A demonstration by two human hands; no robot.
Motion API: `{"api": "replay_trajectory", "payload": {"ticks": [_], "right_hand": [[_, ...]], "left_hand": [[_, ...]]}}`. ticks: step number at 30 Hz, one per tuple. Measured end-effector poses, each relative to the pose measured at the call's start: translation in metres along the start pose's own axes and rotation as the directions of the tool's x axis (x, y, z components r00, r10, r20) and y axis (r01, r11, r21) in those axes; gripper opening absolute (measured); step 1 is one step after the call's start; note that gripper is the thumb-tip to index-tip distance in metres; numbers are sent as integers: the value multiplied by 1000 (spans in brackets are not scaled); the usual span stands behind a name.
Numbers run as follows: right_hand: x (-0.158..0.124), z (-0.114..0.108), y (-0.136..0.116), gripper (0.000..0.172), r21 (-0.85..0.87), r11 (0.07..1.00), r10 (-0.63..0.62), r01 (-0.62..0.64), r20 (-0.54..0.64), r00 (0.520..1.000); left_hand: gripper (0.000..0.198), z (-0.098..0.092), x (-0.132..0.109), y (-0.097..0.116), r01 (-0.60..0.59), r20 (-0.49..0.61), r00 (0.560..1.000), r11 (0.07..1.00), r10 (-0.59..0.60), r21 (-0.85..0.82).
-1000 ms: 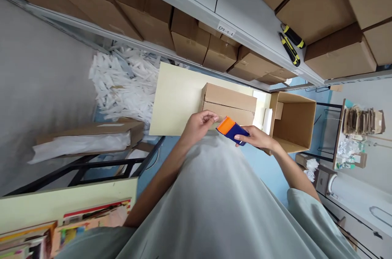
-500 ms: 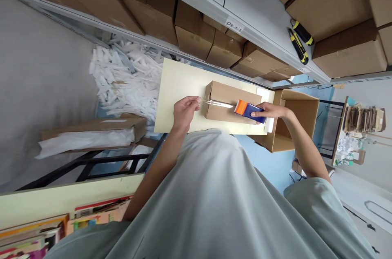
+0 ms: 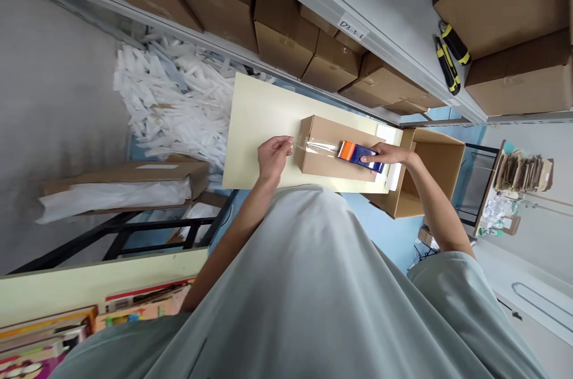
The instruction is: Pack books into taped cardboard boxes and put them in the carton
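Compared with a second ago, the tape dispenser (image 3: 360,156) is higher in the frame, now over the carton (image 3: 333,131) near centre, with clear tape (image 3: 322,148) drawn out. The right hand (image 3: 388,154), right of centre, grips the tape dispenser; the left hand (image 3: 272,158), left of centre, pinches the clear tape's end. The carton lies between them on the pale-yellow tabletop (image 3: 257,122), an open cardboard box (image 3: 403,188) farther right.

Pale yellow bench (image 3: 257,128), grey metal shelf (image 3: 389,15) running along its far edge. Grey wall (image 3: 58,98) beyond left edge; blue floor (image 3: 378,233) past near edge.
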State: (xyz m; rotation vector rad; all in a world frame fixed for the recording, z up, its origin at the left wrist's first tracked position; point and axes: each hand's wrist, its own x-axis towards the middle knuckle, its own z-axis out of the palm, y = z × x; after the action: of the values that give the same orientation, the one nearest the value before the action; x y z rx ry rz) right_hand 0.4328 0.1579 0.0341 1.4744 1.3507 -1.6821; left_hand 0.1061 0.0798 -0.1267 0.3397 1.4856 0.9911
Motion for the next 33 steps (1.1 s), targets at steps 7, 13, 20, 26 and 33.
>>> {"api": "replay_trajectory", "payload": {"ticks": [7,13,20,26,33], "right_hand": [[0,2,-3,79,10,1000,-1,1,-40,999],[5,1,2,79,14,1000,-23,23,-34,999],[13,-2,13,77,41,989,-144,141,77,987],[18,-5,19,76,53,972,-234,230,102,967],[28,-3,33,69,2,937,-347,348,99,933]], "left_hand": [[23,22,17,-23,70,114,991,996,-76,63],[44,13,15,-22,-74,22,997,948,70,309],[24,31,-14,-9,-341,83,938,850,338,400],[22,45,-8,-26,-273,-62,945,877,323,395],[34,40,-5,-41,-322,-98,891,771,442,549]]}}
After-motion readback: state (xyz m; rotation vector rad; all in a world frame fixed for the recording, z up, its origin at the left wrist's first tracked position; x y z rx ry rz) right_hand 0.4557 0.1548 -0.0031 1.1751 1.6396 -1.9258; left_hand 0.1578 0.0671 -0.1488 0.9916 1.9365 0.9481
